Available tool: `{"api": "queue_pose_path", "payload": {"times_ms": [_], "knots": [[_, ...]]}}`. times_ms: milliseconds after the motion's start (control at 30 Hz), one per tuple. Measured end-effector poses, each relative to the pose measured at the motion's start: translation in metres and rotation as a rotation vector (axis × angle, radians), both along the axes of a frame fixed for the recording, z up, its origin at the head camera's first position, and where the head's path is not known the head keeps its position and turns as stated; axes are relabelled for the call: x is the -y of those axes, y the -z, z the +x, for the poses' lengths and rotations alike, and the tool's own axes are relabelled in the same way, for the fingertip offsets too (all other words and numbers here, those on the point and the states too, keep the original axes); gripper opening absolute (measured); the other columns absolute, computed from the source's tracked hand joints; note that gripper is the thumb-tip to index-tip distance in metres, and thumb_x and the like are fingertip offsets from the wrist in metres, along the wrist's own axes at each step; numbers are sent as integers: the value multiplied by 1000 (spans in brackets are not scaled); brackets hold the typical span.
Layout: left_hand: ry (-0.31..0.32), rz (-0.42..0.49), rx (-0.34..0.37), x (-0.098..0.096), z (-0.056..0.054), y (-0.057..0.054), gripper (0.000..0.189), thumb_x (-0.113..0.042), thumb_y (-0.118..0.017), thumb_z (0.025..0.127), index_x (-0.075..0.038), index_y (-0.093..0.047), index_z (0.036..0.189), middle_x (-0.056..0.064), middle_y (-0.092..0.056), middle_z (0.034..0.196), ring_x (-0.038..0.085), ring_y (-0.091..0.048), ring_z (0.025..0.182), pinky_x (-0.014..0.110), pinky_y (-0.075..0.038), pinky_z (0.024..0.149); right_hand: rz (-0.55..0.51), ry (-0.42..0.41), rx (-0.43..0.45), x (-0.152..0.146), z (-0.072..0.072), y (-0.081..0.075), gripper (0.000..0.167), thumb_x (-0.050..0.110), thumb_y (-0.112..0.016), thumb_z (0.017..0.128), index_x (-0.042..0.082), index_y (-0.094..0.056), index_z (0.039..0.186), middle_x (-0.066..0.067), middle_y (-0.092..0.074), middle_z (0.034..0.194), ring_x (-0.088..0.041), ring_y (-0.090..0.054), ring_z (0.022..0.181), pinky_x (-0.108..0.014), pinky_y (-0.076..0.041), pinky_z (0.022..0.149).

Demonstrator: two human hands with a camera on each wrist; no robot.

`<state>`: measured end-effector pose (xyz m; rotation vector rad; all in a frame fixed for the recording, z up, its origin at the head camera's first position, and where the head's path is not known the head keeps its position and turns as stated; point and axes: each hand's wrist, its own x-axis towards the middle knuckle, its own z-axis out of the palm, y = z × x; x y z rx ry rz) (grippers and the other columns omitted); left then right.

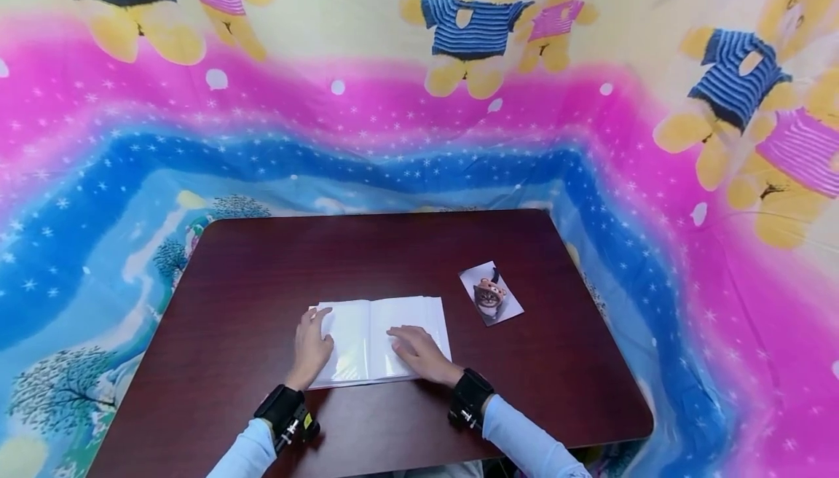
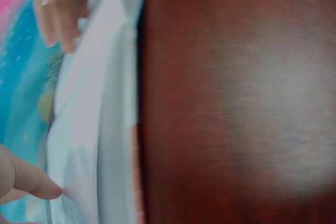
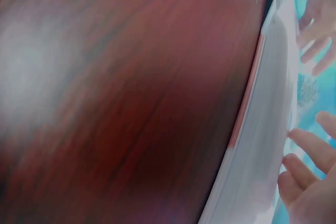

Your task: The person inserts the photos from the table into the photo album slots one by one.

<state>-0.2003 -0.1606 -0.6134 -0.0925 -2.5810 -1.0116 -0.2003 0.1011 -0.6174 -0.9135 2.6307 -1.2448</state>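
A photo album [image 1: 350, 347] with white pages and glossy clear sleeves lies spread flat on the table, its spine near the middle. My left hand [image 1: 311, 347] rests at the album's left edge, thumb and fingertips on the left page. On the right page lies my right hand [image 1: 422, 354], fingers extended toward the spine. In the right wrist view, the fingertips of the right hand [image 3: 312, 174] touch the top of the page stack. A photo [image 1: 490, 293] of a cat in a brown-pink hat lies to the right of the album, apart from both hands.
The dark reddish-brown table [image 1: 275, 267] has rounded corners. Behind and beside it hangs a cloth [image 1: 367, 121] printed with bears and snowflakes. A black wrist camera [image 1: 282, 409] is strapped on the left wrist, and another black camera [image 1: 472, 394] on the right.
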Motion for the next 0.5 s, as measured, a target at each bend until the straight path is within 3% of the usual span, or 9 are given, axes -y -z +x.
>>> {"api": "queue_pose_path", "payload": {"times_ms": [133,200,333,500], "knots": [[110,-135,-250,-13,1,12,51,20,-52,60,7,-67,107,35,-58,120,57,-51,112,68,-42,87,7,39,-41,-11,-4,1,34,17,-52,103,2,-60,132,-16,-57,137,-37,-45,130,-55,-33,106],[201,-154,-327,-24,2,17,52,22,-46,58,7,-67,103,33,-60,116,57,-52,110,67,-42,89,19,51,-53,-16,-7,2,32,16,-53,102,2,-60,130,-16,-57,137,-37,-45,130,-55,-33,106],[348,-196,-340,-49,5,26,49,21,-49,60,5,-67,102,29,-63,114,54,-55,109,64,-42,91,48,68,-51,-28,-15,1,31,16,-54,101,2,-60,129,-17,-56,137,-37,-45,129,-55,-32,107],[417,-222,-308,-76,9,28,32,14,-61,75,3,-68,104,28,-63,117,51,-54,114,64,-41,94,41,138,-87,-54,-35,-4,28,11,-60,96,-1,-64,121,-19,-61,127,-38,-49,121,-56,-34,103]]}}
